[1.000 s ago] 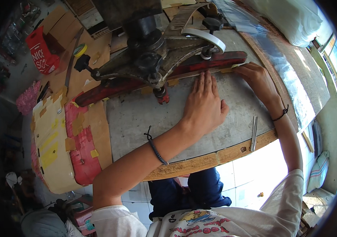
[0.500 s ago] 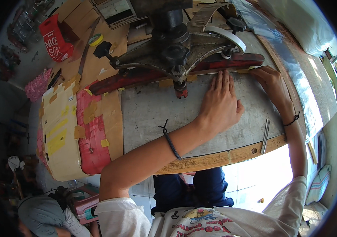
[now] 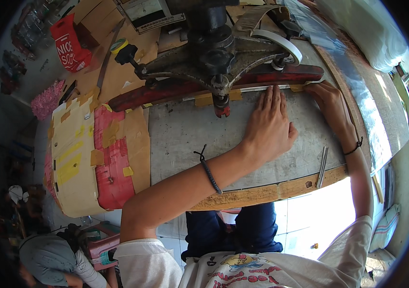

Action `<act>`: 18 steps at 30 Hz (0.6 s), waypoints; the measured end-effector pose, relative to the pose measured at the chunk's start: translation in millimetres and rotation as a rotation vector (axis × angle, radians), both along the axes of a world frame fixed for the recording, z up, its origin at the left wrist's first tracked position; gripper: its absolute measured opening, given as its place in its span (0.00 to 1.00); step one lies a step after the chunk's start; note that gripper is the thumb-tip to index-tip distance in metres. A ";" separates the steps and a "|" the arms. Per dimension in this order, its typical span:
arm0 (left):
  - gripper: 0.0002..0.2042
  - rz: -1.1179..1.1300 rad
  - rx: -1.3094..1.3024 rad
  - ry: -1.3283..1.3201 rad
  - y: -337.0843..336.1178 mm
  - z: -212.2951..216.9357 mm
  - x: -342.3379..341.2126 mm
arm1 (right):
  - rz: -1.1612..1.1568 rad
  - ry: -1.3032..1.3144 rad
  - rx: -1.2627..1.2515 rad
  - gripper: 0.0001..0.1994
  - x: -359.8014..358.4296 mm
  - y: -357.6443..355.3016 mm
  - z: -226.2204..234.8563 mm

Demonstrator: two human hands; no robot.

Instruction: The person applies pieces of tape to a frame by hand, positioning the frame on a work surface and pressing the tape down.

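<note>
Head view: left hand (image 3: pixel 269 129) flat, fingers spread, pressing thin clear plastic sheet (image 3: pixel 262 93) onto grey metal table (image 3: pixel 190 139); right hand (image 3: pixel 330 103) pinching its edge under red press bar (image 3: pixel 214 84). Positioning step, seemingly; next calls for steady alignment.

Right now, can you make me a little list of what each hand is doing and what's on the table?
left hand: flat on the grey sheet, fingers pointing at the red bar
right hand: at the bar's right end, fingertips on the sheet edge
red bar: lies across the sheet's far edge, under the black machine
metal tweezers: near the wooden table edge, untouched
left of the sheet: taped cardboard
</note>
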State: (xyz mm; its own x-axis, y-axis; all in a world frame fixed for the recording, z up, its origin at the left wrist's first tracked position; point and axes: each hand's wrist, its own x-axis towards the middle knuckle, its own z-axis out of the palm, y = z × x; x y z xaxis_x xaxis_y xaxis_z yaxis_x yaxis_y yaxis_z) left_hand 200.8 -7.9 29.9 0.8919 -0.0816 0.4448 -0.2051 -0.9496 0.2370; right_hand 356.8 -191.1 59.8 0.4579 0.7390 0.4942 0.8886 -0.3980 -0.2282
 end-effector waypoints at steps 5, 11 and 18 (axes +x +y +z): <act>0.34 -0.003 -0.016 -0.018 1.5 -2.1 0.5 | 0.002 -0.007 -0.001 0.13 1.7 2.6 -2.5; 0.33 -0.012 -0.021 -0.035 -0.4 -2.1 1.3 | 0.000 -0.007 -0.013 0.13 -0.8 2.4 1.0; 0.33 -0.004 -0.032 -0.029 0.8 -3.0 0.7 | -0.012 -0.006 -0.019 0.15 -0.1 3.5 -1.5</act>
State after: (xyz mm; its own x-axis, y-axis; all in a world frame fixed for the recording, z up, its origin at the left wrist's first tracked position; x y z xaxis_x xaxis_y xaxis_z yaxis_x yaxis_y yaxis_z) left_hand 201.5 -7.2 26.8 0.8785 -0.0704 0.4725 -0.2157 -0.9409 0.2610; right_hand 356.7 -187.6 58.3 0.4638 0.7429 0.4827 0.8851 -0.4130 -0.2147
